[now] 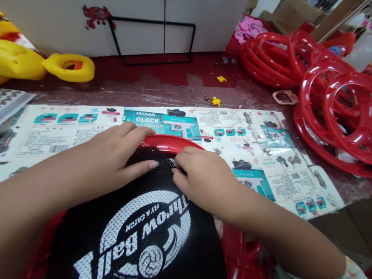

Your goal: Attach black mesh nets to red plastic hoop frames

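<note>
Throw Ball mesh [131,225]: below both hands' fingers, red hoop [170,144] around it.
Left hand [119,151]: wide — thumb on the mesh, fingers by the hoop.
Right hand [203,179]: narrow — pinching the mesh edge.
Red rings [328,111]: piled right of the fingers.

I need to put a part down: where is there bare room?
Mostly bare: tabletop between black wire frame and printed cardboard, left of yellow bits; cardboard between right hand and red rings. Crowded: right, under those rings; far left, with yellow plastic.
</note>
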The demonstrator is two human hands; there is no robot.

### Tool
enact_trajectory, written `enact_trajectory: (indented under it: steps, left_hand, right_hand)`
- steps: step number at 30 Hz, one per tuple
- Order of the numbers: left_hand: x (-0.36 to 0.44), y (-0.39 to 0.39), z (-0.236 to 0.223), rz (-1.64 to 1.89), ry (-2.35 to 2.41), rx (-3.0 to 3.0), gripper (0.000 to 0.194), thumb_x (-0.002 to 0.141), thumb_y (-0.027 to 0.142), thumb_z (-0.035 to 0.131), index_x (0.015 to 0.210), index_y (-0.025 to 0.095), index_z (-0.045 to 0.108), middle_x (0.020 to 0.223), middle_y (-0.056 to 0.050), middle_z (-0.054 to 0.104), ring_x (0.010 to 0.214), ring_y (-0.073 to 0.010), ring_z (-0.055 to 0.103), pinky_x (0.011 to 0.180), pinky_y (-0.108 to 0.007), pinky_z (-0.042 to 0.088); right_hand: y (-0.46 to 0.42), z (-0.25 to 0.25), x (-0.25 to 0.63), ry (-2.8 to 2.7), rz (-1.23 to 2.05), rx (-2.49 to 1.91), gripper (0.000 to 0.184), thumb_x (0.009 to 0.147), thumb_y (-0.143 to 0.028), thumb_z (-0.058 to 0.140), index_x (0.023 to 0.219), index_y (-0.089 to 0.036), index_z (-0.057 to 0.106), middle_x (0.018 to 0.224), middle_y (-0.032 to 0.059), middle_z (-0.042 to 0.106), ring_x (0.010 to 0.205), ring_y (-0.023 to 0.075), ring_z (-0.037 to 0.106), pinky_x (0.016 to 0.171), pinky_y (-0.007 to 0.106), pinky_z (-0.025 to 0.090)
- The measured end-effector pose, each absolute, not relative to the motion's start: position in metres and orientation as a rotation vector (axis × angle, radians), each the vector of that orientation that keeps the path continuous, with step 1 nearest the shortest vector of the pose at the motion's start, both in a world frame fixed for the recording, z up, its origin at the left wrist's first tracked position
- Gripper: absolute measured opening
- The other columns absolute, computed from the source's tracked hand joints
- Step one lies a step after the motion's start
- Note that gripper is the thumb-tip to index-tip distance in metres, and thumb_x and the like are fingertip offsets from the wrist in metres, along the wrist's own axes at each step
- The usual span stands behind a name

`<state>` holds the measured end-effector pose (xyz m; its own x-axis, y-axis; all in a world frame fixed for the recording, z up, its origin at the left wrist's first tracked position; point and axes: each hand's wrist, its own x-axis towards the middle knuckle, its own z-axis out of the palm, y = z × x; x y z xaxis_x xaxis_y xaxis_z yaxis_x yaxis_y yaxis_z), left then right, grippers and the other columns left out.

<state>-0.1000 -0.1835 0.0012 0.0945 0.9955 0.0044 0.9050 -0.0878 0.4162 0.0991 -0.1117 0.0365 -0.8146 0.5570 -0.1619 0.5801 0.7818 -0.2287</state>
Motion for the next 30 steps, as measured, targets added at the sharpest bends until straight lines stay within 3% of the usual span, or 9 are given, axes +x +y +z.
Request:
enact_trajectory:
  steps: [2,4,8,15,22,30]
  left_hand:
    - [-0.091,-0.178,0.001,0.515,1.853,2.021,0.049,0.09,0.056,0.043,0.125,0.021,0.049,0.119,-0.011,0.058,0.109,-0.0304,0.056,0.093,-0.048,0.047]
    - [-0.083,-0.173,0.002,0.596,1.773,1.979,0.039,0.093,0.047,0.041,0.12,0.02,0.051,0.116,-0.009,0.06,0.104,-0.0268,0.058,0.089,-0.044,0.047]
    - [-0.079,-0.169,0.003,0.674,1.746,1.924,0.027,0.092,0.036,0.043,0.11,0.02,0.056,0.107,-0.007,0.065,0.097,-0.0239,0.059,0.084,-0.04,0.047]
    - [-0.083,-0.168,-0.002,0.669,1.672,2.046,0.021,0.091,0.036,0.045,0.099,0.02,0.057,0.1,-0.006,0.063,0.093,-0.0234,0.057,0.082,-0.039,0.046]
    - [-0.082,-0.166,-0.004,0.603,1.618,2.183,0.024,0.092,0.031,0.041,0.105,0.021,0.058,0.111,-0.008,0.064,0.106,-0.0257,0.055,0.092,-0.043,0.046]
    - [-0.082,-0.166,-0.006,0.593,1.65,2.272,0.035,0.094,0.03,0.037,0.118,0.021,0.06,0.12,-0.008,0.064,0.107,-0.0249,0.056,0.096,-0.044,0.046]
  right_hand:
    - [-0.107,0.04,0.101,2.888,-0.579,1.029,0.01,0.081,-0.019,0.056,0.082,-0.015,0.065,0.073,0.0035,0.064,0.062,0.0135,0.051,0.055,0.026,0.029]
    - [-0.102,0.043,0.103,2.887,-0.753,1.062,0.017,0.079,-0.018,0.055,0.092,-0.015,0.065,0.074,0.0018,0.064,0.061,0.013,0.049,0.054,0.024,0.029]
    - [-0.089,0.043,0.105,3.002,-0.951,0.822,0.035,0.082,-0.01,0.046,0.109,-0.02,0.066,0.092,0.0019,0.069,0.076,0.0136,0.056,0.067,0.024,0.038]
    - [-0.078,0.031,0.107,3.151,-0.404,0.661,0.03,0.09,-0.017,0.045,0.099,-0.015,0.074,0.077,0.0055,0.058,0.072,0.016,0.047,0.065,0.027,0.034]
    - [-0.074,0.027,0.108,3.179,-0.372,0.691,0.03,0.091,-0.016,0.045,0.095,-0.014,0.075,0.074,0.0041,0.051,0.07,0.0158,0.045,0.065,0.026,0.033]
    - [-0.073,0.027,0.105,3.081,-0.448,0.757,0.03,0.09,-0.014,0.046,0.097,-0.016,0.075,0.075,0.0033,0.052,0.072,0.015,0.047,0.067,0.025,0.035]
